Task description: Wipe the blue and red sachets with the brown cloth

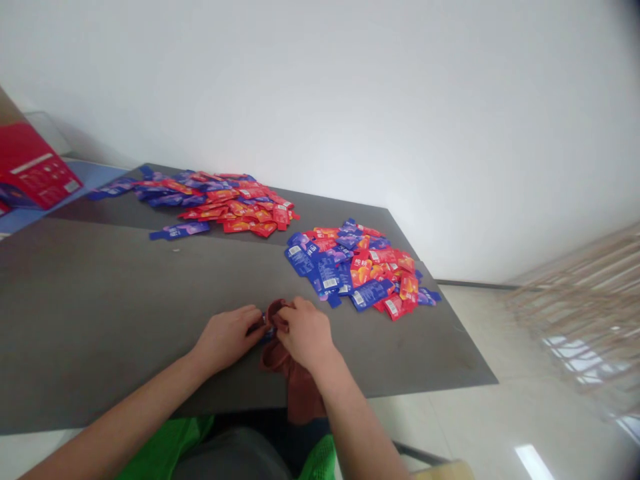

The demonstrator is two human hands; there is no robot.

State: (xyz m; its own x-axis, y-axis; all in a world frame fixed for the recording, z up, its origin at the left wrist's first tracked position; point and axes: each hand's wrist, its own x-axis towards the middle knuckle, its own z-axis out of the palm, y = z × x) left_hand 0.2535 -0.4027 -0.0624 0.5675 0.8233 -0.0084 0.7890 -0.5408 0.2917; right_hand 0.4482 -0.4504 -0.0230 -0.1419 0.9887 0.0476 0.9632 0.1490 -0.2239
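Note:
Near the table's front edge my right hand [306, 331] is closed around a bunched brown cloth [306, 397], whose lower end hangs over the edge. Close against it, my left hand [231, 338] has its fingers bent and pressed on a small blue packet [269, 333]. Most of that packet is hidden by the fingers and the cloth, and the cloth touches it. Beyond my right hand lies a loose pile of red and blue packets [367, 267].
A second, larger heap of red and blue packets [225, 203] lies at the back left, with a single blue packet [181, 231] before it. A red box [37, 170] stands at far left on a blue surface. The grey table [115, 300] adjoins a white wall [360, 100].

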